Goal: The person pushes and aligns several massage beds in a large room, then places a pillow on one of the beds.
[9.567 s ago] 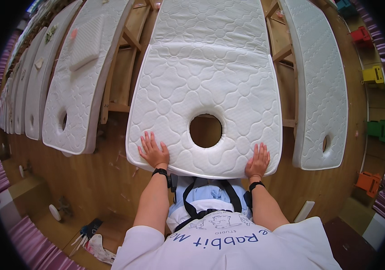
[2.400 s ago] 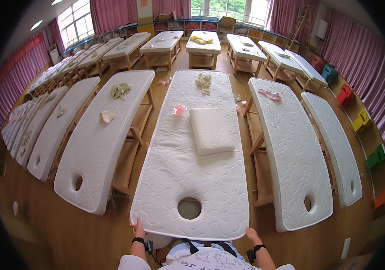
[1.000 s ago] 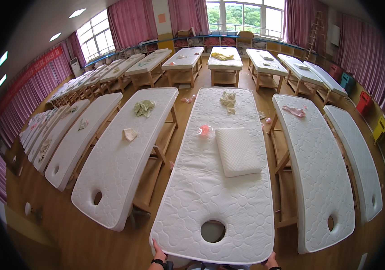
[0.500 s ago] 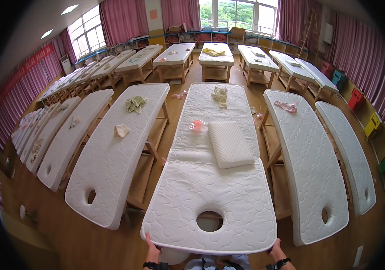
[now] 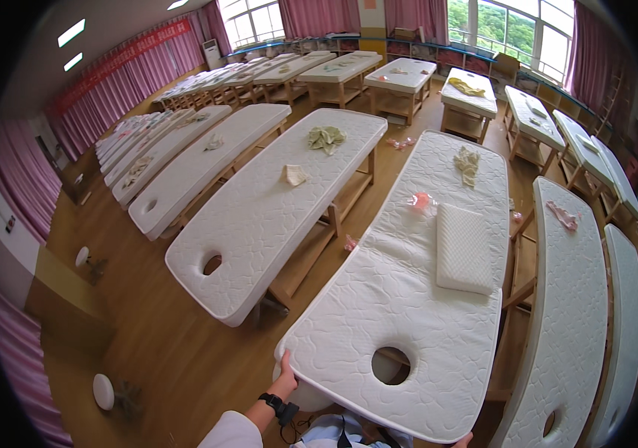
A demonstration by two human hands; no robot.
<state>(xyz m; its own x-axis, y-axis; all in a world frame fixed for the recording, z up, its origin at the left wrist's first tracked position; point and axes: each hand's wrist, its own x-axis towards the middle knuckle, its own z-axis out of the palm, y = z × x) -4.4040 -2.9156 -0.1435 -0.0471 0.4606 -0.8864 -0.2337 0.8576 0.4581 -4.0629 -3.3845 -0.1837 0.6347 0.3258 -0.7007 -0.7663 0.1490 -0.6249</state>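
Observation:
A white quilted mattress (image 5: 401,299) with a round face hole (image 5: 391,365) lies on the wooden bed in front of me. My left hand (image 5: 285,375), with a black watch on the wrist, grips its near left corner. Only the fingertips of my right hand (image 5: 462,440) show, on the mattress's near edge at the bottom of the picture. Further along the mattress lie a white pillow (image 5: 464,247), a pink packet (image 5: 421,200) and a crumpled pale cloth (image 5: 468,160).
A second white bed (image 5: 274,216) stands to the left across a narrow wooden-floor gap, with cloths on it. Another bed (image 5: 565,299) is close on the right. Many more beds fill the room, which has pink curtains. A small white fan (image 5: 104,391) sits on the floor at lower left.
The view has swung left, so my bed now runs off to the upper right. Both hands stay on the mattress's near edge; the right hand has almost left the picture.

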